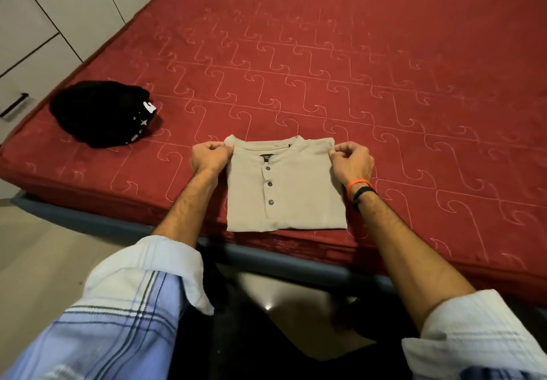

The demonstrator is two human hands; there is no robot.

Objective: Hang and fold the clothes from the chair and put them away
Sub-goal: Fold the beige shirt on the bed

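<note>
Head view: one folded beige shirt (pixel 285 190) with three buttons lies near the red bed's (pixel 384 83) near edge. Left hand (pixel 208 157) and right hand (pixel 352 162) each pinch a far corner. One black garment (pixel 100 113) sits far left.

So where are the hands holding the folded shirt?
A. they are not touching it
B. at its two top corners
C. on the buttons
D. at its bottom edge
B: the left hand and the right hand each pinch a top corner of the beige shirt on the red bed.
</note>
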